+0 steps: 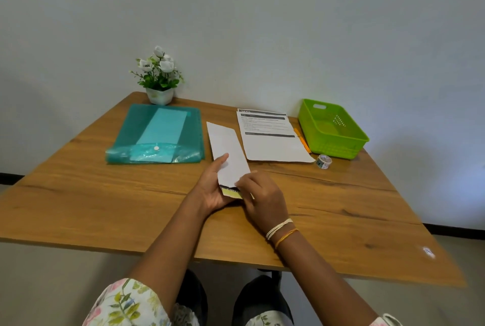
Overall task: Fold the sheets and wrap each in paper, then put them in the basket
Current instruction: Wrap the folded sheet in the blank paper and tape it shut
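Observation:
A long folded white sheet [227,147] is held above the middle of the wooden table [105,194]. My left hand [212,189] grips its near end from the left, thumb on top. My right hand [262,199] pinches the same near end from the right. A yellow-and-dark printed edge [231,192] shows at the sheet's near end between my hands. A stack of printed sheets [270,139] lies flat to the right of it. The green plastic basket [333,129] stands at the table's far right with nothing in it.
A teal plastic folder [157,134] with paper inside lies at the far left. A white pot of flowers [159,76] stands behind it by the wall. An orange pen [301,139] lies between the sheets and basket. A roll of tape [323,161] sits in front of the basket.

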Tool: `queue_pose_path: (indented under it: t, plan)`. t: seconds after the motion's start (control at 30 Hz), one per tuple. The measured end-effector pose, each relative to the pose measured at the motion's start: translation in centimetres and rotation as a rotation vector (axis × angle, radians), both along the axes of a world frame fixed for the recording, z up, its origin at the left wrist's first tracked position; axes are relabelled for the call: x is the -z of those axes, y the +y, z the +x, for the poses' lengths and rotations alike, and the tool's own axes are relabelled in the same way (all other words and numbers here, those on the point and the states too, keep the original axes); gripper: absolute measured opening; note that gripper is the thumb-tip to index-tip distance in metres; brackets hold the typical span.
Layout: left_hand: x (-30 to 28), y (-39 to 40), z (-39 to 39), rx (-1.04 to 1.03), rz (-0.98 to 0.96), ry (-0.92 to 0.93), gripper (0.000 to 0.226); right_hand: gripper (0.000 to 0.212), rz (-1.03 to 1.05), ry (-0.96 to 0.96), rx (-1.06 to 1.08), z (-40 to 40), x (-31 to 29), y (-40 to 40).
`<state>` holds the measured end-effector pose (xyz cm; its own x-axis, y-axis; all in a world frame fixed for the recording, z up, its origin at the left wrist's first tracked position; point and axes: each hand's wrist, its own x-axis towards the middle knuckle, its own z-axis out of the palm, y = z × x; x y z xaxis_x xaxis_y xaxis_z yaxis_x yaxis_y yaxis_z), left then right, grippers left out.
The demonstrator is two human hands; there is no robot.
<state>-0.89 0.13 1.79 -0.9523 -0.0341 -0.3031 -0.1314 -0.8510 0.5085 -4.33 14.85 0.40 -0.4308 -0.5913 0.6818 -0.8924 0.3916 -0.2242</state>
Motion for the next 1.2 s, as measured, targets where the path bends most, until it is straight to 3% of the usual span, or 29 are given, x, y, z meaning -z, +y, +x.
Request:
queue_pose_path:
  t: [0.23, 0.37, 0.5, 0.63, 0.77, 0.87, 1.03, 1.2]
  plan:
    - [0.8, 2.0, -0.4, -0.452, -0.344, -0.072, 0.046, 0.016, 0.042, -0.067, 0.105, -0.2, 0.1, -0.1]
    - [1.5, 2.7, -0.3, -0.609, -0.667, -0.135, 0.082, 0.015, -0.004, -0.049, 0.200, -0.2, 0.1, 0.2]
    - [1.4, 2.5, -0.4, -0.550, -0.895, -0.192, 0.091, 0.019, 0.035, -0.135, 0.164, 0.0, 0.2, 0.3]
    - [0.3, 0.3, -0.5, -0.469, -1.045, -0.217, 0.062, 0.043, 0.135, -0.280, 0.030, -0.3, 0.2, 1.0]
    - [0.4, -1.0, 0.0, -0.363, -1.068, -0.214, 0.038, 0.029, 0.086, -0.247, 0.040, -0.5, 0.3, 0.9]
    - [0.9, -0.6, 0.6, -0.440, -1.141, -0.125, 0.028, 0.019, 0.048, -0.246, 0.031, -0.6, 0.4, 0.9]
    - [2.1, -0.4, 1.5, -0.516, -1.605, -0.040, 0.023, 0.017, 0.092, -0.357, 0.044, -1.1, 0.5, 0.6]
    - [2.4, 0.0, 2.2, -0.297, -1.749, 0.056, 0.023, 0.015, 0.012, -0.517, 0.106, -1.8, 0.7, 0.6]
